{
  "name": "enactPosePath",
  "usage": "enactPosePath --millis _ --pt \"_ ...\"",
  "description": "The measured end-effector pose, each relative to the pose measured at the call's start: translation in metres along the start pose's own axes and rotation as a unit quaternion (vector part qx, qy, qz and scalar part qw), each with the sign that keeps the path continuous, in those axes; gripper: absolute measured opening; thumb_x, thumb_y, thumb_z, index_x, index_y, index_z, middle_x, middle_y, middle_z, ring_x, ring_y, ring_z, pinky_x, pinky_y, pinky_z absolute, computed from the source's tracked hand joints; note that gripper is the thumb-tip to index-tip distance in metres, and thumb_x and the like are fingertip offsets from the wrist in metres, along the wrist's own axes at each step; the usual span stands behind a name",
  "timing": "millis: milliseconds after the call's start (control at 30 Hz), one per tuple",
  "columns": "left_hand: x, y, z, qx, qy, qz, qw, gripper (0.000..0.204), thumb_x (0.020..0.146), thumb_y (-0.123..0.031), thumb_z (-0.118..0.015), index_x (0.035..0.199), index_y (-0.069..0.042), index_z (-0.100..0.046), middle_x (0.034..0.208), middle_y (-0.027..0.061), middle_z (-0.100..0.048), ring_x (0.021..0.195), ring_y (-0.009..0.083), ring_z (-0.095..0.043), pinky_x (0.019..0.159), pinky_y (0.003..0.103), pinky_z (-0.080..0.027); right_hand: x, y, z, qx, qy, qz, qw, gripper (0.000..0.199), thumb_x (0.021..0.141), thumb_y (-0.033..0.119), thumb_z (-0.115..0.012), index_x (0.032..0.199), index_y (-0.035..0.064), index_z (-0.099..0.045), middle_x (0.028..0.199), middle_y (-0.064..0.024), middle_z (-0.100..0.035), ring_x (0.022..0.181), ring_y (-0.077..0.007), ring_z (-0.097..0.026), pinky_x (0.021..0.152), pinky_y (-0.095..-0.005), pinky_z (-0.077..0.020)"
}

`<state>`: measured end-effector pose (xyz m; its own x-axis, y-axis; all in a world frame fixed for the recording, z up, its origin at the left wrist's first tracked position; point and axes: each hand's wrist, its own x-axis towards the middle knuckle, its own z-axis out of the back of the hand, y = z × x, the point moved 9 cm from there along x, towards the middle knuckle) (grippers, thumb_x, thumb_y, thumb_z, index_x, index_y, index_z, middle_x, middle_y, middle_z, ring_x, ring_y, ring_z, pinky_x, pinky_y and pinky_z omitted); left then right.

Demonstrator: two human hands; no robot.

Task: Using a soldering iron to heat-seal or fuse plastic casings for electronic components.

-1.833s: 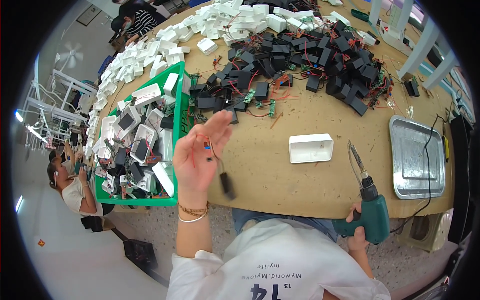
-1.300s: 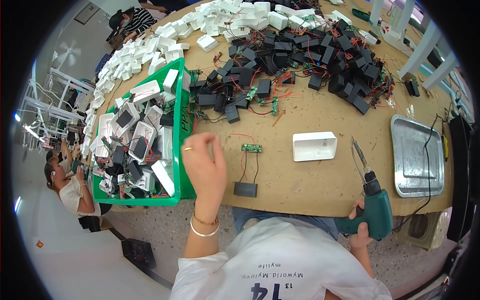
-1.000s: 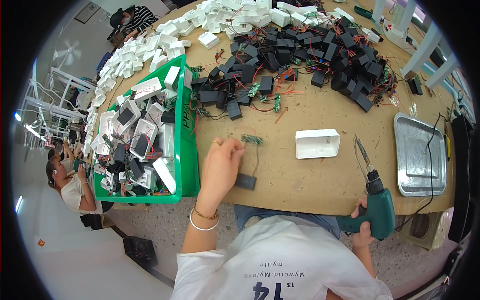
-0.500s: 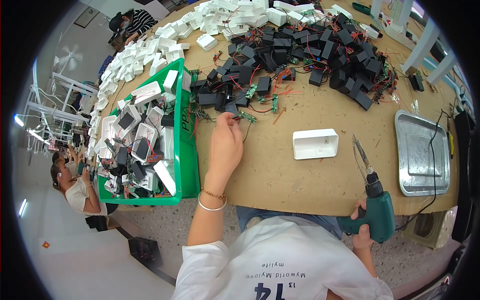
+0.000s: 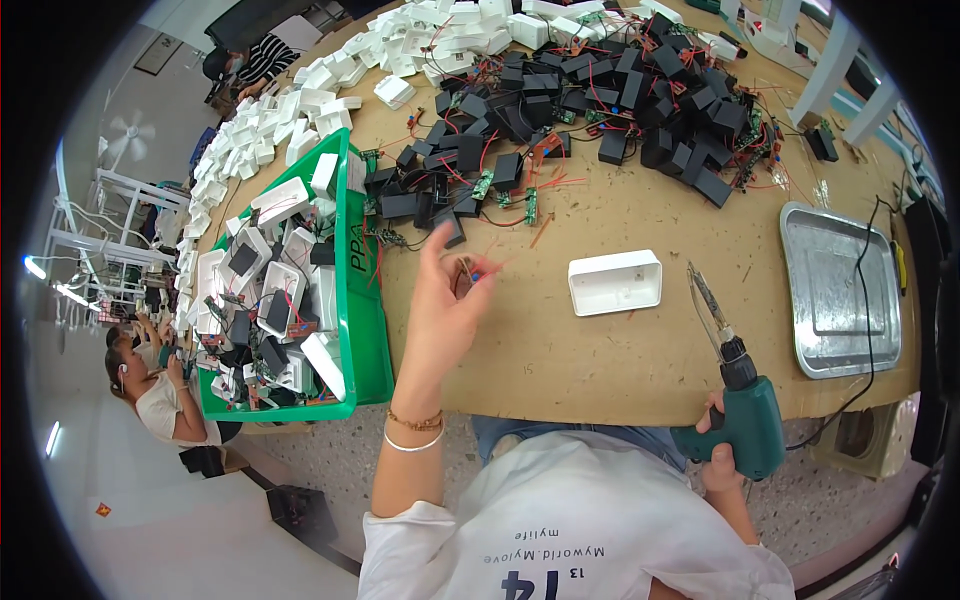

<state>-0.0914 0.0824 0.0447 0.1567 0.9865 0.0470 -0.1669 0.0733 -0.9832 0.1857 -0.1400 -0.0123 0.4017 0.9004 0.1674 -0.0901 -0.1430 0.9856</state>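
Note:
My left hand (image 5: pixel 440 325) is raised over the table just short of the pile, thumb and fingers curled round a small circuit board with a blue component and thin red wires (image 5: pixel 476 277). Most of the board is hidden by the fingers. At the table's front edge my right hand (image 5: pixel 722 468) is wrapped round the handle of a green pistol-shaped soldering iron (image 5: pixel 755 425), whose metal tip points away from me. Between the hands lies an open white plastic case (image 5: pixel 615 284), its hollow side showing.
A green crate (image 5: pixel 362 350) full of white cases and wired parts stands at left. Beyond are heaped black boxes with wires (image 5: pixel 600 95) and white cases (image 5: pixel 440 35). A metal tray (image 5: pixel 840 300), crossed by a black cord, lies right. Other people work at far left.
My left hand has drawn back from the edge of the pile toward me, bringing a small circuit board with it. The soldering iron stays in my right hand, and the view has shifted slightly.

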Motion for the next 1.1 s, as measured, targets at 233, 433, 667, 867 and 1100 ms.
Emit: enactPosePath --millis 233,433,667,867,1100 --pt "-0.012 0.006 0.007 0.020 0.001 0.074 0.997 0.029 0.082 -0.011 -0.071 0.103 0.002 -0.055 0.077 -0.0018 -0.057 0.066 0.0037 -0.048 0.059 0.017 -0.039 0.001 -0.002 -0.002 0.006 0.001 0.009 1.000 0.066 0.080 0.053 -0.056 0.114 -0.0040 -0.055 0.102 -0.0113 -0.056 0.074 -0.0138 -0.053 0.071 -0.0306 -0.0433" --pt "-0.012 -0.033 0.000 -0.020 0.020 -0.005 1.000 0.054 0.082 -0.004 -0.069 0.128 0.006 -0.043 0.082 0.0062 -0.067 0.077 0.0073 -0.059 0.066 0.018 -0.045 0.006 0.001 -0.002 0.013 -0.029 0.019 0.999 0.065 0.081 0.051 -0.057 0.114 -0.0047 -0.055 0.099 -0.0104 -0.057 0.074 -0.0139 -0.053 0.070 -0.0302 -0.0431" --pt "-0.014 -0.024 0.011 -0.091 -0.021 0.017 0.996 0.079 0.080 0.006 -0.066 0.142 0.006 -0.017 0.128 0.0231 -0.050 0.100 0.0246 -0.063 0.083 0.029 -0.052 -0.003 -0.007 0.000 0.037 -0.014 0.015 0.999 0.059 0.084 0.045 -0.058 0.115 -0.0049 -0.053 0.088 -0.0074 -0.057 0.073 -0.0141 -0.052 0.070 -0.0288 -0.0419" --pt "-0.015 0.001 0.010 -0.093 0.066 0.139 0.984 0.061 0.085 -0.006 -0.065 0.133 0.011 -0.032 0.107 0.0182 -0.063 0.095 0.0191 -0.063 0.081 0.026 -0.051 -0.005 -0.003 -0.003 0.041 0.019 0.021 0.999 0.055 0.087 0.039 -0.055 0.118 -0.0056 -0.051 0.087 -0.0066 -0.055 0.076 -0.0141 -0.051 0.071 -0.0286 -0.0413" --pt "-0.007 -0.039 0.019 0.327 -0.042 -0.171 0.929 0.010 0.079 -0.003 -0.065 0.087 0.002 -0.063 0.114 0.0203 -0.052 0.073 0.0261 -0.063 0.069 0.033 -0.050 -0.009 -0.029 0.007 0.073 -0.001 -0.011 0.997 0.055 0.084 0.033 -0.058 0.125 -0.0027 -0.049 0.113 -0.0092 -0.056 0.084 -0.0164 -0.053 0.076 -0.0316 -0.0439"
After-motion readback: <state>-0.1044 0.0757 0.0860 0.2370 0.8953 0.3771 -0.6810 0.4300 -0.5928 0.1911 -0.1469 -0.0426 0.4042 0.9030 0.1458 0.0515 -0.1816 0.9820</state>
